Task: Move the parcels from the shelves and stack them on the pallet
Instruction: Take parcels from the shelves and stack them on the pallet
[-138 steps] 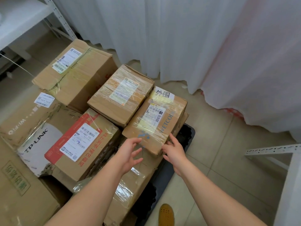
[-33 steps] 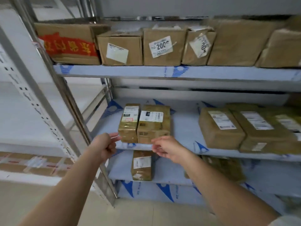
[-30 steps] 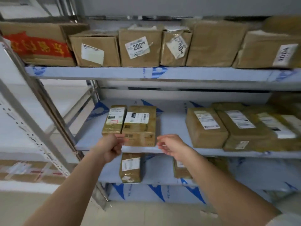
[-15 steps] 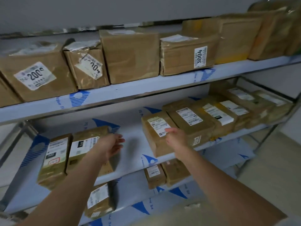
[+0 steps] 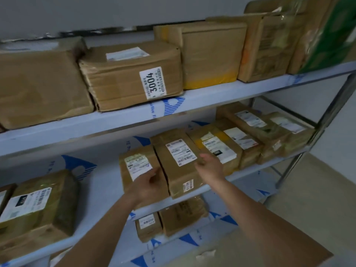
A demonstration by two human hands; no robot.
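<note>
A grey wall [image 5: 96, 14] runs behind the top of the rack, with a dark, uneven seam [image 5: 92, 31] along its lower edge. At the lower right lies a pale tiled floor [image 5: 317, 199]. A white wall [image 5: 342, 120] stands at the far right, meeting that floor.

Wall [image 5: 96, 14]: plain grey, dimly lit
Floor [image 5: 323, 199]: pale tiles (lower right)
Rack post [image 5: 316, 135]: bare metal, right end
</note>
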